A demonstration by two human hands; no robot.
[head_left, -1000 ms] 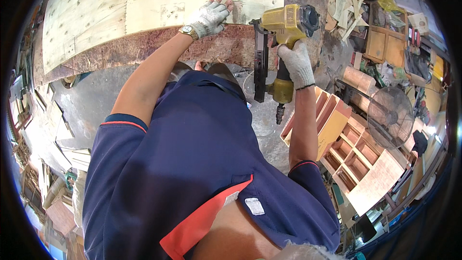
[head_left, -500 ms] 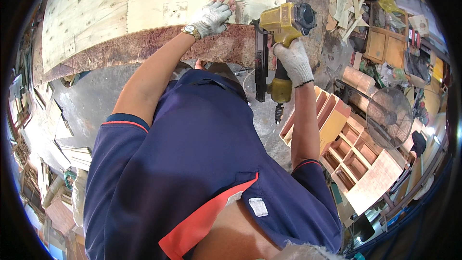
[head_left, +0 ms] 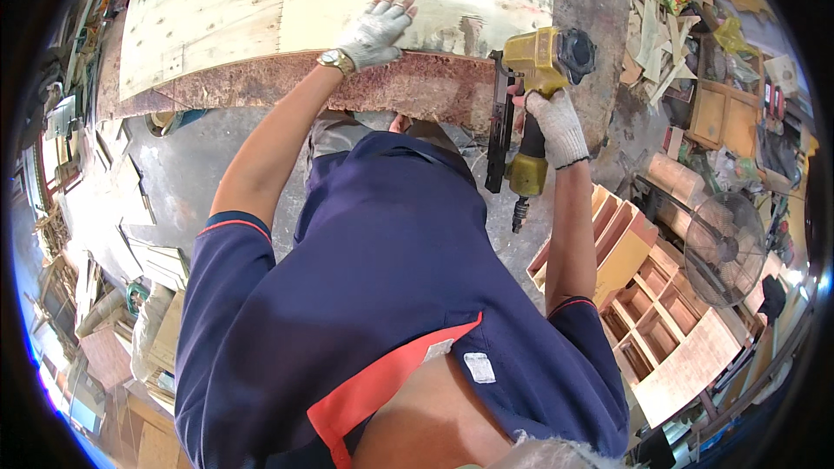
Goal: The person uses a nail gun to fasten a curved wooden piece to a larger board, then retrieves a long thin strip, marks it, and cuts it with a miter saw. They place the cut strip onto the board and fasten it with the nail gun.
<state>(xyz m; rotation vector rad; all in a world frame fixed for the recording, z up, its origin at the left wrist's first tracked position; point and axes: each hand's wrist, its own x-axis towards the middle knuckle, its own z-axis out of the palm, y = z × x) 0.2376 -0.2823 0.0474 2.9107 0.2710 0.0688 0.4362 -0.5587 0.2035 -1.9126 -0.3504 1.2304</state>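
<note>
My left hand (head_left: 372, 37), in a white glove with bare fingertips, lies on the pale plywood sheet (head_left: 208, 26) near its close edge. Its fingers are stretched out and it holds nothing; a watch (head_left: 336, 58) is on that wrist. In my right hand (head_left: 559, 128), gloved too, is the grip of a yellow and black pneumatic nail gun (head_left: 532, 54). The fingers are wrapped round the handle below the yellow head. The gun's long black magazine (head_left: 499, 135) hangs toward me beside the sheet's right end, and its nose is by the near right corner.
The sheet rests on a worn reddish-brown workbench (head_left: 417, 91). Wood offcuts (head_left: 651, 43) are piled at the far right. A round fan (head_left: 724, 247) and a wooden compartment unit (head_left: 651, 313) stand to my right. Stacked boards (head_left: 161, 265) lie on the left.
The whole view has shifted, moving the surroundings right and down. My left hand has slid left along the plywood. The nail gun remains in my right hand near the sheet's right end.
</note>
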